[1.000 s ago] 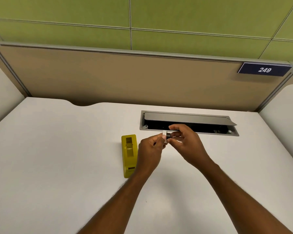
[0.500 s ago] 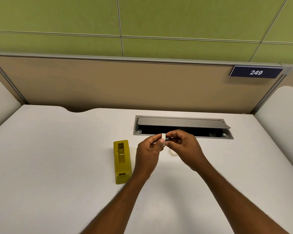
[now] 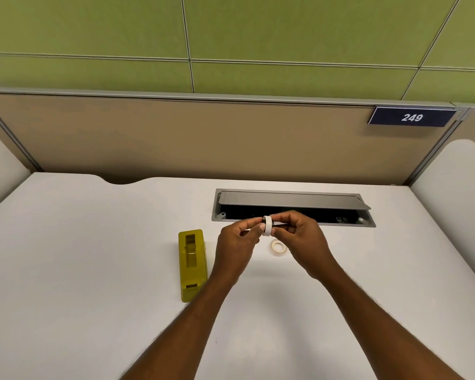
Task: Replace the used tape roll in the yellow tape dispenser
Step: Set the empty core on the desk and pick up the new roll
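Note:
The yellow tape dispenser lies on the white desk, left of my hands, its roll bay open and empty. My left hand pinches a small white tape roll held on edge above the desk. My right hand grips a black spindle that passes through that roll. A second, flat clear tape roll rests on the desk just below and between my hands.
A grey cable hatch with its lid tilted open sits in the desk just behind my hands. A tan partition closes the back, with a sign reading 249. White side panels flank the desk.
Both hands stayed together over the desk. The white roll has turned so its edge faces me, and the black spindle now shows through it. The flat roll on the desk has come into view.

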{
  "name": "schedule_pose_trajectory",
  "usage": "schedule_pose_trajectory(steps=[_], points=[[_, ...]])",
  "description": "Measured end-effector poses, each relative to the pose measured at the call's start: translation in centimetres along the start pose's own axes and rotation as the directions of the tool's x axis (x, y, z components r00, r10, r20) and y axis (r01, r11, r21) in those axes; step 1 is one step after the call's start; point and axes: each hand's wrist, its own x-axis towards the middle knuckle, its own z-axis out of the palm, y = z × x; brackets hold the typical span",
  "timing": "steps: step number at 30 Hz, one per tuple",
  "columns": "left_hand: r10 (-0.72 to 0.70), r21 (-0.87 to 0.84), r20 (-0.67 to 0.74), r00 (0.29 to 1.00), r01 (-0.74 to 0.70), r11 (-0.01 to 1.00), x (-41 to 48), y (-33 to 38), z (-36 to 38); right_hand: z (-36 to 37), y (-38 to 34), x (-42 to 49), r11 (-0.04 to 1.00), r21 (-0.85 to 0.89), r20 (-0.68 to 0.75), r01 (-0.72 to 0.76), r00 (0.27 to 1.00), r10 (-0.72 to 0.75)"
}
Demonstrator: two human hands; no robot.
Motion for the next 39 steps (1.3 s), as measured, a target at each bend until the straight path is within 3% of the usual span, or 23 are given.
schedule_pose_trajectory(steps=[10, 18, 21, 23, 25, 28, 33, 39], points=[[-0.041, 0.03, 0.039, 0.998, 0.04, 0.999, 1.1, 0.2, -0.2, 0.2, 0.4, 0.5, 0.995, 0.089, 0.079, -0.044, 0.996, 0.037], [-0.029, 0.051, 0.057, 0.998, 0.026, 0.998, 1.7, 0.4, 0.7, -0.5, 1.2, 1.4, 0.906, 0.389, 0.195, -0.169, 0.976, 0.098], [-0.047, 0.011, 0.026, 0.999, 0.047, 0.999, 1.9, 0.4, 1.0, -1.8, 2.2, 1.9, 0.906, 0.39, 0.148, -0.163, 0.983, 0.113], [-0.062, 0.001, 0.006, 0.998, 0.062, 0.998, 2.2, 0.1, 0.9, -3.0, 3.6, 2.4, 0.955, 0.248, 0.038, -0.163, 0.987, 0.159], [-0.078, -0.011, -0.007, 0.997, 0.078, 0.997, 2.4, -0.3, 0.8, -4.5, 5.6, 2.8, 0.978, -0.107, -0.077, -0.177, 0.982, 0.17], [-0.093, -0.029, -0.033, 0.995, 0.092, 0.995, 2.5, -1.0, 0.7, -6.4, 9.0, 3.1, 0.821, -0.547, -0.093, -0.162, 0.987, 0.133], [-0.103, -0.018, -0.07, 0.992, 0.102, 0.995, 2.7, -1.8, 0.7, -7.5, 12.2, 3.2, 0.682, -0.71, -0.056, -0.175, 0.98, 0.192], [-0.139, -0.044, -0.122, 0.983, 0.135, 0.99, 3.0, -2.2, 0.5, -6.8, 12.8, 3.6, 0.603, -0.786, -0.026, -0.136, 0.982, 0.187]])
